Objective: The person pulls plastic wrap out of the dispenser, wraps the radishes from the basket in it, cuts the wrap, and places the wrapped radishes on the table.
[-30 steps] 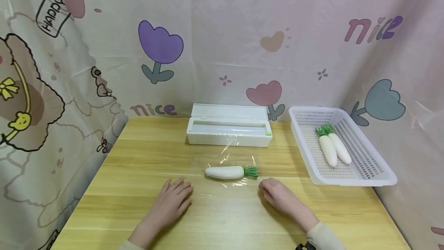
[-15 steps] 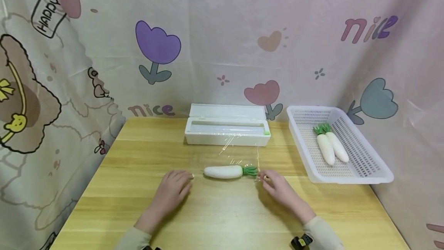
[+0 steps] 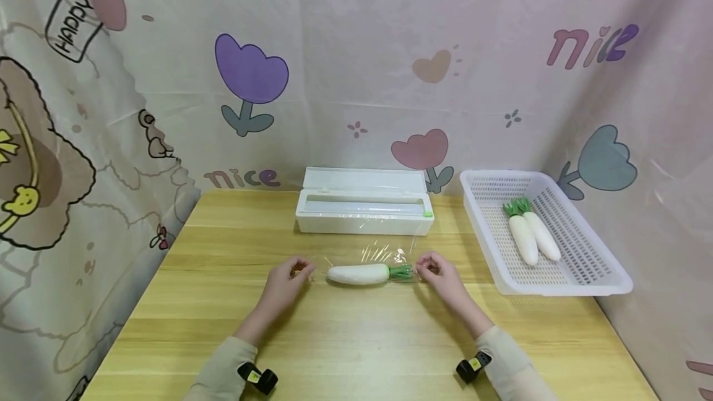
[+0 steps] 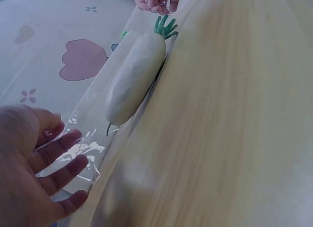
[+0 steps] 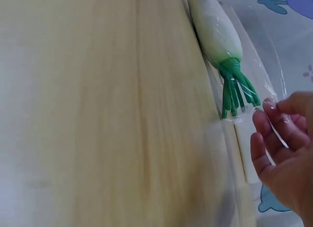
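A white radish with green stalk ends (image 3: 359, 275) lies crosswise on the table, its stalks to the right. Clear cling film (image 3: 384, 254) runs from the dispenser to the radish and shows over its stalks in the right wrist view. My left hand (image 3: 286, 280), beside the root tip, pinches the film between thumb and forefinger; its other fingers (image 4: 63, 175) are spread. At the stalk end my right hand (image 3: 442, 277) pinches the film's other side with thumb and fingertips (image 5: 269, 104).
Behind the radish stands a white cling film dispenser (image 3: 364, 224) with its lid raised and a roll inside. A white plastic basket (image 3: 590, 246) at the right holds two more radishes (image 3: 531, 237). A patterned curtain (image 3: 334, 79) hangs behind the wooden table (image 3: 356, 345).
Both hands have gone from resting on the table to pinching the film's sides, moving slightly away from me. The film's near part has been drawn up toward the radish.
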Available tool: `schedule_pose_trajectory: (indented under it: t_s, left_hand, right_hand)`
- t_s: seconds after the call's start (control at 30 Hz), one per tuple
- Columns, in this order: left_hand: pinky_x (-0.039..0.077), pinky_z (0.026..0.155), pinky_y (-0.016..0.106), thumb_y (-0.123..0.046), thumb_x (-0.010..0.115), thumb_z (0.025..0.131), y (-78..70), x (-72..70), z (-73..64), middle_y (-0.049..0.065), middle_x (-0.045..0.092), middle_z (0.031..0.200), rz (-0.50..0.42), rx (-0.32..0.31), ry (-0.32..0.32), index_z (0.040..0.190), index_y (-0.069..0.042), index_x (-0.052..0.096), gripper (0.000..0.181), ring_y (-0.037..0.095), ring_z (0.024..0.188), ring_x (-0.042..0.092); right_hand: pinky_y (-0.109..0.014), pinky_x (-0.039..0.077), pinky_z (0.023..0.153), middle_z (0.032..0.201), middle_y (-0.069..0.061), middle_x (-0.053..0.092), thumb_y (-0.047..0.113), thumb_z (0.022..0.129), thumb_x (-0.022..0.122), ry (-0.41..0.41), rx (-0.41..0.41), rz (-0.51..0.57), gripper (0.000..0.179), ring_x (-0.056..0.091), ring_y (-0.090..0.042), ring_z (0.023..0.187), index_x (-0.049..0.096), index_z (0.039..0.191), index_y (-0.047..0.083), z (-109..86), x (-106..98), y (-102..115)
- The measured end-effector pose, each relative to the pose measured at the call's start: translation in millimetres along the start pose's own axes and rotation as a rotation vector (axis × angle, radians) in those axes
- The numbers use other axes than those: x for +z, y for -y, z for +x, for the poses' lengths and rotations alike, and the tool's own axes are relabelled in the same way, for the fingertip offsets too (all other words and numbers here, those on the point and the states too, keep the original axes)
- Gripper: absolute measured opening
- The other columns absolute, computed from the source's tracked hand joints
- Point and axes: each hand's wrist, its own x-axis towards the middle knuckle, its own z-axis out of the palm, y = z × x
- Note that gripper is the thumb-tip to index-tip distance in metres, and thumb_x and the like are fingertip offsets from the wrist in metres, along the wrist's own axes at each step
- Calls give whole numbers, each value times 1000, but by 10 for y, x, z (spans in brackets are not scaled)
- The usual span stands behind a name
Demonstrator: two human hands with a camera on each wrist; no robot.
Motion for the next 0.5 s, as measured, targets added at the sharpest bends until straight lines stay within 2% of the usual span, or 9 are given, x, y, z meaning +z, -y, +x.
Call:
schedule_pose_trajectory:
  t_s: [0.1, 0.2, 0.37, 0.5]
  left_hand:
    - [52, 79, 27, -23, 64, 95, 35, 27, 72, 2, 70, 91, -7, -49, -15, 95, -13, 68, 11, 13, 86, 63]
    - [49, 74, 23, -22, 64, 95, 81, 47, 128, 1, 71, 86, 2, -77, -18, 94, -12, 68, 11, 10, 80, 61]
    - [48, 72, 26, -20, 66, 93, 129, 70, 207, 2, 72, 80, 59, -100, -21, 94, -8, 69, 12, 10, 75, 62]
    - [49, 73, 29, -22, 67, 91, 141, 75, 265, 0, 71, 79, 158, -117, -7, 92, -8, 71, 14, 11, 76, 62]
  right_hand:
    - [-20, 51, 64, 84, -16, 66, 5, 91, 64, -18, 51, 23, 12, 59, -11, 71, 62, 100, -1, 69, 16, -17]
    - [-22, 51, 60, 82, -16, 65, 3, 91, 62, -38, 75, 23, 11, 58, -15, 69, 61, 101, -3, 108, 25, -26]
    - [-21, 46, 57, 75, -12, 61, 0, 90, 61, -49, 87, -36, 6, 55, -15, 64, 62, 97, 1, 160, 53, -41]
    - [-21, 43, 55, 70, -8, 59, 2, 89, 62, -50, 74, -106, 6, 49, -10, 58, 62, 95, 4, 198, 64, -44]
